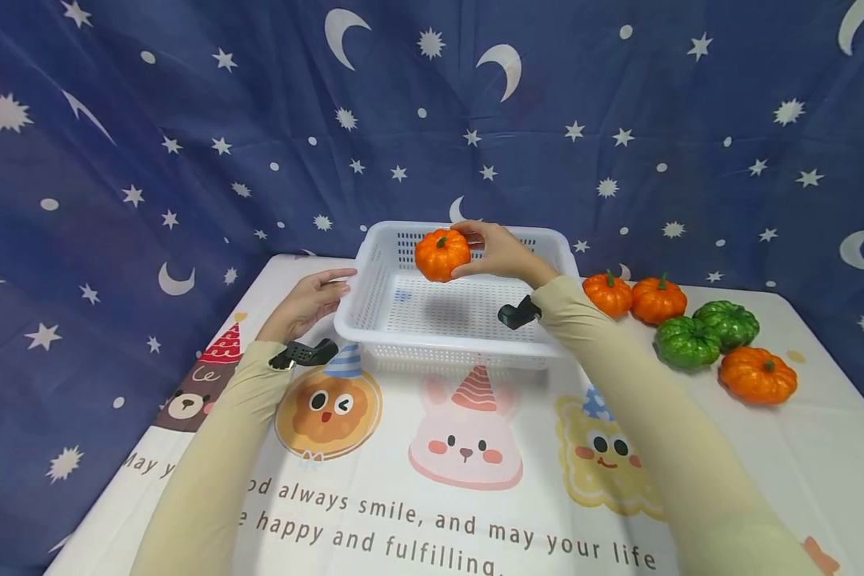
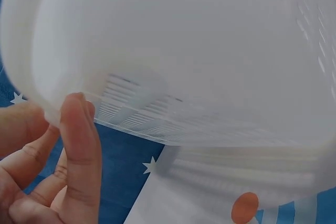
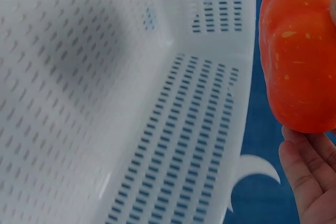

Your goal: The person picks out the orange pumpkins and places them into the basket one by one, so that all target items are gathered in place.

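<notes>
A white perforated basket [image 1: 454,346] stands on the table, with nothing lying in it. The right hand [image 1: 500,254] holds an orange pumpkin [image 1: 442,256] over the basket, thumb and fingers around its side; in the right wrist view the pumpkin [image 3: 299,56] is held beside the basket's rim [image 3: 239,103]. At the basket's left side the left hand [image 1: 310,302] pinches the rim between thumb and fingers, seen closely in the left wrist view, where the hand [image 2: 58,166] grips the basket's edge [image 2: 47,111].
To the basket's right on the table lie two orange pumpkins [image 1: 608,294] [image 1: 658,300], two green pumpkins [image 1: 687,342] [image 1: 727,324] and another orange pumpkin [image 1: 758,376]. A blue curtain [image 1: 403,104] with moons and stars hangs behind. The white tablecloth [image 1: 374,496] bears cartoon prints and lettering.
</notes>
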The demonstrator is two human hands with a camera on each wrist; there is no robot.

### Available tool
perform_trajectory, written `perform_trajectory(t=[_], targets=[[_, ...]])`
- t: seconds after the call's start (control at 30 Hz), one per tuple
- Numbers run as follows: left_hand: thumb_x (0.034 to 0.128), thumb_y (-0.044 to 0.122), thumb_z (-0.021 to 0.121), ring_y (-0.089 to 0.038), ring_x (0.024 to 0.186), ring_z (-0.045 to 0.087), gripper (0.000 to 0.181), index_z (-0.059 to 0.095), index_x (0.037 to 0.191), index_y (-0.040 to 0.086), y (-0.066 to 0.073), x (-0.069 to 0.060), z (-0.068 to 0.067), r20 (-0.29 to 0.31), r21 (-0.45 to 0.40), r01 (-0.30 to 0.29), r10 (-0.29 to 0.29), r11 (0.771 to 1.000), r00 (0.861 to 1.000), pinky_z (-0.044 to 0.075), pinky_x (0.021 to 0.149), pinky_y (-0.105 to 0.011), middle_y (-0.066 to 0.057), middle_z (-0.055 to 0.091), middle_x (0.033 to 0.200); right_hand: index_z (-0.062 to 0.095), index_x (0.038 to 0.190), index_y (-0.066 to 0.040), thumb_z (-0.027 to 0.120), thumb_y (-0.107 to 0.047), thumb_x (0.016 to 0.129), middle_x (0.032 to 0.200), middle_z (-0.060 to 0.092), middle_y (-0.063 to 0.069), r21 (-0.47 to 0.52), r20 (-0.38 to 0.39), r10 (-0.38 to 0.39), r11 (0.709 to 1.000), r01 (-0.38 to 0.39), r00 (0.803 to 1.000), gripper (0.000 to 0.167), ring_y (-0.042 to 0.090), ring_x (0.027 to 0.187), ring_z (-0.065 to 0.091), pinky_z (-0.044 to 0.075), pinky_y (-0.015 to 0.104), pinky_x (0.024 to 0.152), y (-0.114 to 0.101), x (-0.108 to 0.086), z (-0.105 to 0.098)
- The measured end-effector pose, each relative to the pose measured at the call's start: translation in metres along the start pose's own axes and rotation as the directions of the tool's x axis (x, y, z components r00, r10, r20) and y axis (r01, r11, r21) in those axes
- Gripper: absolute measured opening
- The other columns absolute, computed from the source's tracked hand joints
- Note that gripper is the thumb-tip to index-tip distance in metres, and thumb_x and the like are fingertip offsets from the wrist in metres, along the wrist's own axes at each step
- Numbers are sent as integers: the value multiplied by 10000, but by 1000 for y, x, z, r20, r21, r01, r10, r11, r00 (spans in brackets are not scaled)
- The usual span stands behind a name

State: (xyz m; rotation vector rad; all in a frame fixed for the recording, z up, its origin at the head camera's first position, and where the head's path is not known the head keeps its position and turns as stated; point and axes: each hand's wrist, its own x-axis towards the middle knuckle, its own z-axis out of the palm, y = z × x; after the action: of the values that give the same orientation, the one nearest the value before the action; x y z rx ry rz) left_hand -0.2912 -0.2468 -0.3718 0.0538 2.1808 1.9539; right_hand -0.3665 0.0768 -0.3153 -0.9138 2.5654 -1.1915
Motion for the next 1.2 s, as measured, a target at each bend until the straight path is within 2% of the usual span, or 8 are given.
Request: perform_trajectory(t=[0.1,0.2,0.33,0.57,0.87,1.2], targets=[[973,65,471,21,904,585,499,318,1443,0,0,0,0,3,8,-1,1,1000,1000,504,794,-130,-4,506,1203,446,1364,-37,828,-199,699,1350,510,115,-9,17,-14,1000,14,1000,784,257,1220,511,437,384,1040,0,7,9],[971,50,468,14,889,591,490,328,1437,-1,0,0,0,1,-4,-3,3,1000,1000,509,779,-136,31,539,1122,460,1352,-34,831,-195,693,1327,527,119,-16,30,-31,999,31,999,773,259,1203,522,434,389,1041,-3,12,17],[965,35,472,6,872,598,492,330,1434,-10,1,1,1,2,-27,-2,2,1000,1000,513,766,-141,72,564,1027,451,1356,-15,828,-159,695,1340,517,137,27,53,-32,999,31,998,774,281,1221,515,429,416,1045,-3,19,25],[969,57,478,4,875,599,504,317,1443,-3,3,0,1,1,-25,13,-13,1000,1000,510,778,-131,64,558,1038,462,1344,-13,818,-149,705,1330,522,137,72,51,-32,997,28,998,744,277,1214,524,446,382,1031,5,35,35],[971,61,476,2,884,601,493,333,1442,18,1,-2,1,-10,-26,18,-18,999,1000,515,783,-128,47,547,1068,441,1361,-17,798,-161,734,1353,496,137,116,42,40,992,-45,998,736,271,1231,505,435,354,1044,9,50,41],[970,49,472,-4,888,597,492,332,1440,10,1,-1,0,-10,-12,14,-14,1000,1000,515,790,-134,0,533,1124,461,1351,-31,796,-162,737,1360,493,130,118,25,88,989,-90,996,711,263,1206,509,458,346,1017,7,68,51]])
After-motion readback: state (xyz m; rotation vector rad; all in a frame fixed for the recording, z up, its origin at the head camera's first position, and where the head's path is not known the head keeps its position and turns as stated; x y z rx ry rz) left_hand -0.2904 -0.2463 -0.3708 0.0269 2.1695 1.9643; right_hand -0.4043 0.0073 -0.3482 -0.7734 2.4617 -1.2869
